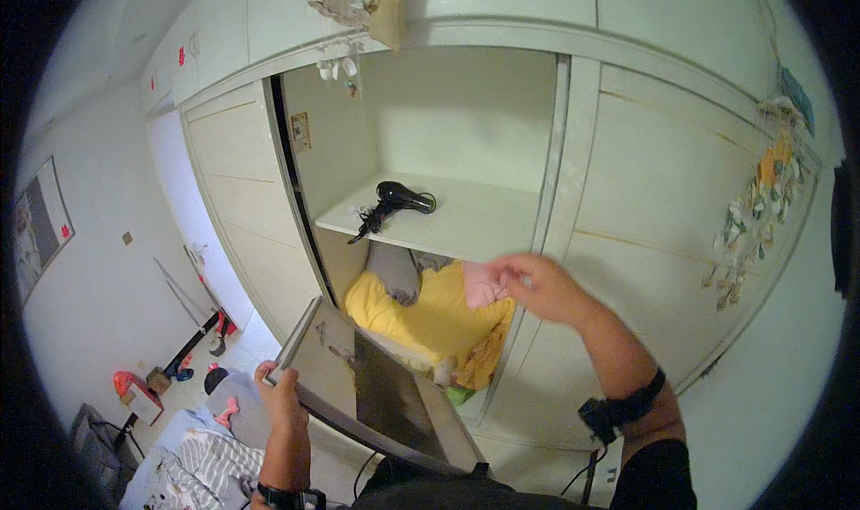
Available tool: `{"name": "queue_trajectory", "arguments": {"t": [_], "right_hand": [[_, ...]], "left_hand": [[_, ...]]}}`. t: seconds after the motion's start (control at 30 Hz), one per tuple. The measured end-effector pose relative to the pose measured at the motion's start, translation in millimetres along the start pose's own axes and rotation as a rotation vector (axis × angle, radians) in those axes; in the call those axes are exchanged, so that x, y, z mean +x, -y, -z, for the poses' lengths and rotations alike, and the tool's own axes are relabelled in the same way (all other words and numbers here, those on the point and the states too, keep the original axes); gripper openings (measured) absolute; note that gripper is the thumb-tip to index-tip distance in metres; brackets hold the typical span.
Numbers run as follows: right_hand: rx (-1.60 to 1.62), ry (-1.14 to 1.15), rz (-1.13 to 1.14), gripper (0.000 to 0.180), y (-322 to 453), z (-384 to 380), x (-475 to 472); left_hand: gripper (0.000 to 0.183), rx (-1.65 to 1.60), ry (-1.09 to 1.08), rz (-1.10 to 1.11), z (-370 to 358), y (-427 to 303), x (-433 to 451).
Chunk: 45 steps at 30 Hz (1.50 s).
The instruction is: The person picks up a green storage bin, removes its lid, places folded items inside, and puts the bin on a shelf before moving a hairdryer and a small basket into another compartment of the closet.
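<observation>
My left hand (pixel 282 392) grips the upper left edge of a framed picture (pixel 390 382), which is tilted in front of my body. My right hand (pixel 534 285) is raised before the open wardrobe, fingers bent with thumb and fingertips close together; whether they pinch anything I cannot tell. Behind its fingertips lies a pink cloth (pixel 478 285). On the wardrobe shelf (pixel 477 221) rests a black hair dryer (pixel 403 198) with its cord bunched. Under the shelf are yellow bedding (pixel 416 315) and a grey rolled cloth or pillow (pixel 395 271).
Sliding doors (pixel 248 194) flank the opening. Hanging ornaments (pixel 766 194) are at the right, and others (pixel 339 6) hang above the shelf. A bed with striped bedding (pixel 208 459) stands lower left, near a grey bin (pixel 97 443). Boxes (pixel 142 402) sit by the wall.
</observation>
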State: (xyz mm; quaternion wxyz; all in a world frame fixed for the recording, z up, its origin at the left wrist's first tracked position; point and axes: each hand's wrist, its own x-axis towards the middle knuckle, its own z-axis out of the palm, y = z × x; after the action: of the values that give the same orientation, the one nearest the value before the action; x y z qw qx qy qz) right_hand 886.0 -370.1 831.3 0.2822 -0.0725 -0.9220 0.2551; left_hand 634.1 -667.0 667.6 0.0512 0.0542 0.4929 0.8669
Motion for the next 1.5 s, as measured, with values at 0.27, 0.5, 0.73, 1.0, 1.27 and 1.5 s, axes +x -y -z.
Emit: {"name": "queue_trajectory", "arguments": {"t": [0.27, 0.5, 0.73, 1.0, 1.27, 1.5], "right_hand": [[-0.387, -0.348, 0.209, 0.045, 91, 63, 299], [-0.31, -0.765, -0.061, 0.065, 123, 32, 445], [0.255, -0.652, 0.016, 0.066, 89, 33, 466], [0.36, -0.377, 0.102, 0.046, 175, 77, 363], [0.552, -0.285, 0.268, 0.031, 278, 110, 181], [0.565, -0.469, 0.319, 0.043, 294, 197, 18]], "left_hand": [[0.037, 0.046, -0.079, 0.12, 37, 7, 34], [0.046, 0.112, -0.071, 0.183, 66, 18, 56], [0.039, 0.449, -0.051, -0.166, 143, 136, 69], [0.037, 0.135, -0.179, 0.121, 122, 100, 36], [0.038, -0.086, -0.204, 0.143, 118, 46, -12], [0.039, -0.071, -0.21, 0.094, 144, 41, -31]]}}
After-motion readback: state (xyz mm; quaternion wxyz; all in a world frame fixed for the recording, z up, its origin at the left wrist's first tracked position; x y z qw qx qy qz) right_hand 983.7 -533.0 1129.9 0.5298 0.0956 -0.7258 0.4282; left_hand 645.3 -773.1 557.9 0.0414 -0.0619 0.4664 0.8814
